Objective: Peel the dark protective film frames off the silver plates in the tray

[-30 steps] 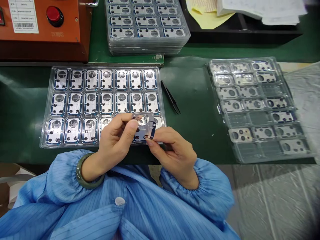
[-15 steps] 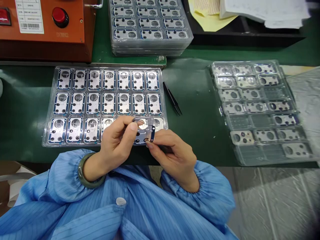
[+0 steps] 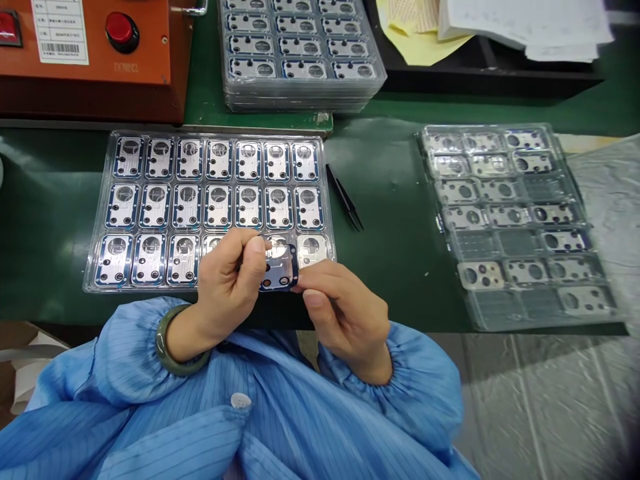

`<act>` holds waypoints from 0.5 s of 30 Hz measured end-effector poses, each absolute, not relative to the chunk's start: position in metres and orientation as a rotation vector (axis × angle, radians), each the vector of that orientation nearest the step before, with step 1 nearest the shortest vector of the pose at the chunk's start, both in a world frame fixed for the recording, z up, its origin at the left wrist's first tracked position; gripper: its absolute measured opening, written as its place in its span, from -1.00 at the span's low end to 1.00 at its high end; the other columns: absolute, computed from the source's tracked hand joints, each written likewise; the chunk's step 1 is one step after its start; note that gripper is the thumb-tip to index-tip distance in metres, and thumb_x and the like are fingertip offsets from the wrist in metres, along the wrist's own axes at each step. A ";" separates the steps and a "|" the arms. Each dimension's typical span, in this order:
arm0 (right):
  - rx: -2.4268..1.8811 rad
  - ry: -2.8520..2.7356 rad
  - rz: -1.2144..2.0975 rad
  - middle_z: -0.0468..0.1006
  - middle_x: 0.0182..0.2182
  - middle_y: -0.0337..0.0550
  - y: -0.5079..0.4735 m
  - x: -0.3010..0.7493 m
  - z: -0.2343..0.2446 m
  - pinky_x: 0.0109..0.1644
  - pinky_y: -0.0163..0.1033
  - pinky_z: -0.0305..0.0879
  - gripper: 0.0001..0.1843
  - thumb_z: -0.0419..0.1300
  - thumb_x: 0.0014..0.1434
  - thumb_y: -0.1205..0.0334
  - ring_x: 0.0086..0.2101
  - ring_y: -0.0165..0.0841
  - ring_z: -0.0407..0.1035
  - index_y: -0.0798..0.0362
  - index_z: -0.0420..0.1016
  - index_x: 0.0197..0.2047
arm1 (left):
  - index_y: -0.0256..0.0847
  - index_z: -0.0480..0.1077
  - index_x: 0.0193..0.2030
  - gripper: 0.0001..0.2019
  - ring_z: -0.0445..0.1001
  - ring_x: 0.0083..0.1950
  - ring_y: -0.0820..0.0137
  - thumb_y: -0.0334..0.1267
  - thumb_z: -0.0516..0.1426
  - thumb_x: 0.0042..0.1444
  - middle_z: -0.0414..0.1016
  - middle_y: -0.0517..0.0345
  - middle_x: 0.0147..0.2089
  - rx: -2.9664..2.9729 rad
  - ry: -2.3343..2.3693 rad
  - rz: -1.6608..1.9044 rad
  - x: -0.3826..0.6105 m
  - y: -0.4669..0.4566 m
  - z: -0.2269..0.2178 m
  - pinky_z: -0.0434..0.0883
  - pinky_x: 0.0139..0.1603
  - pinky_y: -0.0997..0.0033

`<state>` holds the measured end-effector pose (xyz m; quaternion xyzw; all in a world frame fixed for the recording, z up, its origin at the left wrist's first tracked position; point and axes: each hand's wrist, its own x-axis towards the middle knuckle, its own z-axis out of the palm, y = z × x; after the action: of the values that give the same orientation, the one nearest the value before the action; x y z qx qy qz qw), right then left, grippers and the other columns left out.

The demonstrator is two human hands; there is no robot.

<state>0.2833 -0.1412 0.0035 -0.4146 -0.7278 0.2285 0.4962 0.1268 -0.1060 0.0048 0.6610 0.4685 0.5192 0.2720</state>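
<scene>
A small silver plate with a blue edge and round holes (image 3: pixel 280 267) is pinched between both my hands, just above the near right corner of a clear tray (image 3: pixel 95 267). My left hand (image 3: pixel 227 287) grips its left side with thumb and fingers closed. My right hand (image 3: pixel 343 310) holds its right lower edge, fingers curled. The tray carries three rows of like plates (image 3: pixel 188 205). My sleeves are blue, and a green bangle (image 3: pixel 175 357) sits on my left wrist.
Black tweezers (image 3: pixel 345 198) lie on the green mat right of the tray. A second clear tray (image 3: pixel 500 317), partly filled, sits at the right. A stack of filled trays (image 3: pixel 300 93) stands at the back beside an orange machine (image 3: pixel 145 73) with a red button. Papers lie far right.
The plate has tipped from tilted upward to lying flatter and lower, closer to the tray. Both hands shifted slightly down and left with it.
</scene>
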 end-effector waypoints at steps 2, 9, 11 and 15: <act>-1.022 -1.793 0.453 0.53 -0.35 -0.10 -0.142 0.284 0.003 -0.31 -0.22 0.43 -0.80 0.09 0.19 0.43 -0.34 -0.33 0.44 0.05 0.45 -0.14 | -0.17 0.35 -0.34 -0.84 0.33 -0.48 0.54 -0.32 0.01 0.26 0.37 0.28 -0.49 1.793 1.277 1.393 0.127 -0.106 0.006 0.29 -0.45 0.53; -1.019 -1.915 0.192 0.53 -0.32 -0.04 -0.142 0.287 0.000 -0.32 -0.16 0.42 -0.73 0.13 0.17 0.38 -0.32 -0.27 0.42 0.03 0.43 -0.05 | -0.17 0.35 -0.32 -0.84 0.34 -0.47 0.53 -0.31 0.00 0.27 0.36 0.27 -0.48 1.811 1.288 1.352 0.128 -0.106 0.006 0.30 -0.44 0.51; -1.007 -1.949 0.129 0.53 -0.31 -0.02 -0.141 0.289 -0.002 -0.32 -0.15 0.42 -0.72 0.14 0.17 0.38 -0.32 -0.26 0.43 0.04 0.43 -0.03 | -0.17 0.34 -0.32 -0.84 0.34 -0.47 0.54 -0.31 0.00 0.27 0.37 0.27 -0.48 1.817 1.283 1.347 0.128 -0.106 0.006 0.30 -0.44 0.51; -0.993 -1.996 -0.005 0.55 -0.27 0.01 -0.138 0.295 -0.008 -0.31 -0.11 0.43 -0.64 0.16 0.18 0.29 -0.30 -0.21 0.43 0.02 0.41 0.07 | -0.18 0.34 -0.33 -0.83 0.33 -0.48 0.55 -0.30 0.00 0.27 0.36 0.27 -0.49 1.812 1.282 1.334 0.128 -0.105 0.006 0.29 -0.46 0.53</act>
<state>0.2948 -0.1383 -0.0075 -0.3999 -0.8038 -0.0018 0.4404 0.1276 -0.1052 0.0065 0.6732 0.4764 0.4956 0.2725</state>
